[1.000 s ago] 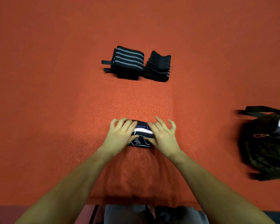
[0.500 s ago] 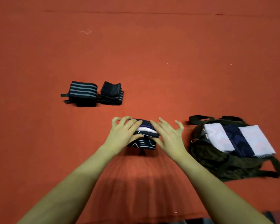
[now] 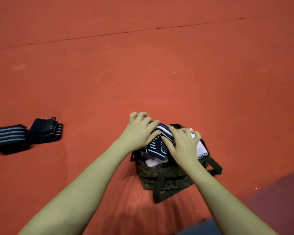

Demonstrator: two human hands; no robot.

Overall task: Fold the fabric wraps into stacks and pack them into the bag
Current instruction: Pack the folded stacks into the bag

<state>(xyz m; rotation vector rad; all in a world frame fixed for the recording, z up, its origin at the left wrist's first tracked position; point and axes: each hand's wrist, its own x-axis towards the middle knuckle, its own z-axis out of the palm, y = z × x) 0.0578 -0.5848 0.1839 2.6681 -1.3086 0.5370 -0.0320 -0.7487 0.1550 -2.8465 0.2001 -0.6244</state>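
A folded stack of navy, white and purple fabric wraps (image 3: 157, 146) is held between both hands, directly over the open mouth of a dark olive bag (image 3: 170, 180) on the red carpet. My left hand (image 3: 140, 131) grips the stack's left side. My right hand (image 3: 183, 146) grips its right side. White and dark folded cloth (image 3: 201, 148) lies inside the bag under the stack. Two more folded stacks rest on the carpet at the far left: a black one with grey stripes (image 3: 6, 137) and a plain dark ribbed one (image 3: 45, 130).
Red carpet (image 3: 159, 73) covers the floor all around, with a seam running across the far side. A darker purple-grey strip (image 3: 282, 197) shows at the lower right corner. The bag's strap loops (image 3: 214, 165) stick out to the right.
Both hands carried the navy and white stack rightward from the bare carpet to above the bag's opening. The two dark stacks now lie far left in view.
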